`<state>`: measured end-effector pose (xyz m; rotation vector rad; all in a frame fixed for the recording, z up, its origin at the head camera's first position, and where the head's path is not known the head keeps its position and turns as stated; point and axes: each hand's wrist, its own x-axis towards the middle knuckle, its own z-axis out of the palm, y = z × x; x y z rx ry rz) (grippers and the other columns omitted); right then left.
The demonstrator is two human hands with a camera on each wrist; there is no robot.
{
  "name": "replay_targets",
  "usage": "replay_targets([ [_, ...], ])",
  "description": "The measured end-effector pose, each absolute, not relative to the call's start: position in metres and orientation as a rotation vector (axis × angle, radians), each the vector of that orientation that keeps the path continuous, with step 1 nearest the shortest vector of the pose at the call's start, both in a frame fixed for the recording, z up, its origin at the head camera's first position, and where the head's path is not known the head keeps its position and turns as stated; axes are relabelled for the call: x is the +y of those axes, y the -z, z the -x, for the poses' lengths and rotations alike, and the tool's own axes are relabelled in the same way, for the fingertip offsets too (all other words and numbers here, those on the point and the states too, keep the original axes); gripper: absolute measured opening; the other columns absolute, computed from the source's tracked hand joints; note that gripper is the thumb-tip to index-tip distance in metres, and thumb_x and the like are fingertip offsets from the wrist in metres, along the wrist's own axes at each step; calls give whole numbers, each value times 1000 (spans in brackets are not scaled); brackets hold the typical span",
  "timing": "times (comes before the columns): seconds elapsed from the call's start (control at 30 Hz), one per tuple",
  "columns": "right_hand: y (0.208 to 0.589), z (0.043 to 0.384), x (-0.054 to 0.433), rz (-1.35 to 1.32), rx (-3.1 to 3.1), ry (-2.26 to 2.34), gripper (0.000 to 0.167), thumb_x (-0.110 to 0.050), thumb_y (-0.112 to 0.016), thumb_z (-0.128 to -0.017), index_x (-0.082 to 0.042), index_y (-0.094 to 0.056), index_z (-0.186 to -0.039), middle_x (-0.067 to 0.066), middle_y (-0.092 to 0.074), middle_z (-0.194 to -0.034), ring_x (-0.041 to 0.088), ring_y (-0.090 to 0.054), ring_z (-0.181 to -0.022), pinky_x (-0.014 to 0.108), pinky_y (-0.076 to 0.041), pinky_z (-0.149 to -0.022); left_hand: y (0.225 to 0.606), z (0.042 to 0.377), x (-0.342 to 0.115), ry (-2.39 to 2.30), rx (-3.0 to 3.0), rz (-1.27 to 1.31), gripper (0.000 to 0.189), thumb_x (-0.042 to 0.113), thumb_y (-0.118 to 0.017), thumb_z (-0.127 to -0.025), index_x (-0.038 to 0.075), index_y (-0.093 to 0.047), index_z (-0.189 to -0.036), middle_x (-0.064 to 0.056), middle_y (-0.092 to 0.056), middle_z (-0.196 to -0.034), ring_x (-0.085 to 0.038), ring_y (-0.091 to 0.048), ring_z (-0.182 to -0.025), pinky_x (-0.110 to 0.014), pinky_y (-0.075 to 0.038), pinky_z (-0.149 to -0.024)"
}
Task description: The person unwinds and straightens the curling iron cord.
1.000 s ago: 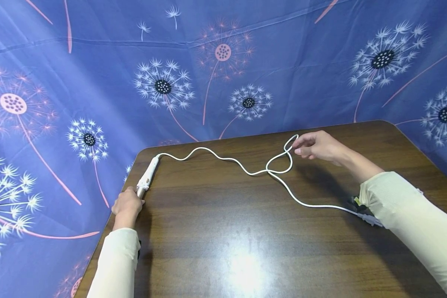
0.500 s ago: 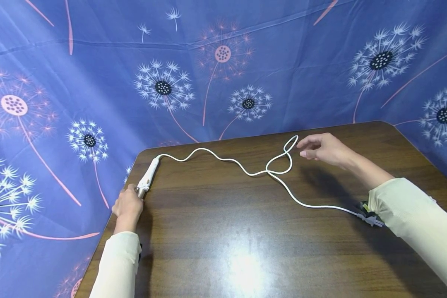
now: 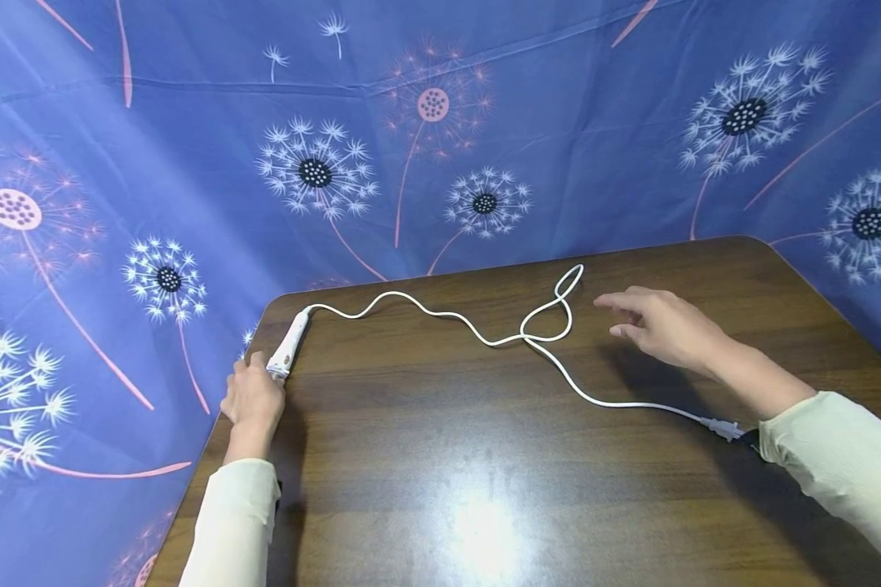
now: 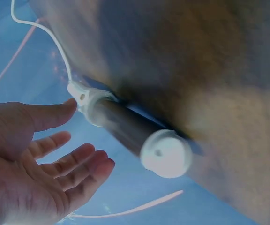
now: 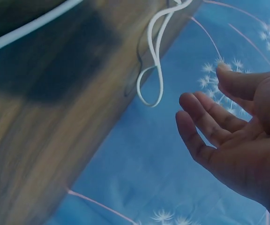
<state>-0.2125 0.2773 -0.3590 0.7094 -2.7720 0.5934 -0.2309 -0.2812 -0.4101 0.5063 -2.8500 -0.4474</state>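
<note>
A curling iron with a white handle (image 3: 289, 344) lies along the table's left side. Its dark barrel (image 4: 128, 124) and white end cap (image 4: 167, 153) show in the left wrist view. My left hand (image 3: 253, 397) is beside the barrel with fingers loosely spread; the thumb tip overlaps the handle, and whether it touches is unclear. From the handle a wavy white cord (image 3: 448, 314) runs right to a loop (image 3: 568, 281) by the back edge, then to a plug (image 3: 723, 429). My right hand (image 3: 664, 326) hovers right of the loop, fingers relaxed, holding nothing.
The brown wooden table (image 3: 411, 424) has a bright glare near its front. A blue dandelion-print cloth (image 3: 411, 187) hangs behind and to the left of it. The right sleeve (image 3: 830, 448) is close to the plug's prongs.
My right hand has drawn away from the cord loop, rightward and toward me, and its fingers have straightened. The left hand has shifted slightly up along the curling iron. The cord looks still.
</note>
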Motion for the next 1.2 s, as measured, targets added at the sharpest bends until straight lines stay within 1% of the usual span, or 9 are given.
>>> replay_targets([
  [0.1, 363, 202, 277, -771, -2742, -433, 52, -5, -74, -79, -12, -59, -128, 3, -62, -94, 13, -55, -69, 35, -45, -56, 406, 232, -276, 448, -2827, -479, 41, 8, -61, -86, 4, -50, -125, -31, -46, -117, -52, -48, -106, -70, -42, -74],
  [0.17, 367, 196, 278, -816, -2705, -343, 58, -4, -76, -77, -13, -57, -131, 7, -62, -100, 17, -59, -70, 39, -48, -55, 405, 233, -274, 443, -2816, -463, 42, 8, -63, -85, 3, -50, -124, -31, -47, -116, -52, -48, -105, -70, -42, -73],
  [0.33, 378, 177, 278, -909, -2625, -127, 80, -3, -79, -71, -16, -46, -142, 16, -60, -110, 32, -63, -88, 48, -52, -65, 403, 234, -271, 442, -2807, -438, 47, 7, -66, -83, 4, -49, -128, -30, -47, -118, -52, -49, -105, -69, -43, -74],
  [0.53, 390, 152, 277, -893, -2763, 23, 99, 11, -72, -69, -25, -30, -151, 23, -57, -124, 42, -61, -103, 56, -51, -75, 402, 235, -272, 434, -2794, -433, 47, 5, -65, -82, 4, -50, -127, -30, -48, -116, -53, -49, -104, -68, -44, -74],
  [0.63, 395, 140, 280, -864, -2841, 38, 103, 19, -67, -65, -26, -30, -150, 25, -57, -126, 46, -60, -106, 54, -53, -70, 402, 236, -271, 436, -2807, -431, 45, 6, -65, -83, 3, -50, -126, -30, -48, -116, -53, -49, -103, -68, -44, -74],
  [0.8, 407, 129, 286, -875, -2805, 55, 97, 23, -63, -66, -27, -40, -145, 25, -61, -119, 45, -62, -102, 41, -52, -50, 402, 238, -270, 441, -2827, -436, 45, 6, -64, -83, 4, -50, -126, -30, -47, -118, -53, -49, -104, -67, -43, -74],
  [0.97, 421, 129, 287, -942, -2654, 94, 85, 21, -63, -65, -24, -54, -136, 20, -62, -109, 37, -66, -86, 40, -52, -47, 404, 239, -271, 439, -2834, -450, 47, 7, -64, -84, 6, -49, -128, -30, -47, -118, -52, -49, -104, -67, -44, -75],
  [1.07, 427, 132, 287, -973, -2564, 117, 79, 17, -65, -63, -22, -60, -131, 14, -58, -98, 27, -60, -73, 36, -47, -42, 404, 240, -271, 442, -2839, -454, 49, 8, -64, -84, 7, -49, -130, -30, -47, -120, -52, -48, -105, -67, -43, -76],
  [1.2, 430, 134, 288, -997, -2510, 139, 71, 15, -63, -62, -19, -64, -125, 10, -53, -91, 22, -52, -68, 35, -45, -43, 404, 241, -271, 445, -2840, -455, 50, 7, -64, -84, 7, -48, -132, -30, -47, -121, -52, -48, -106, -67, -43, -75],
])
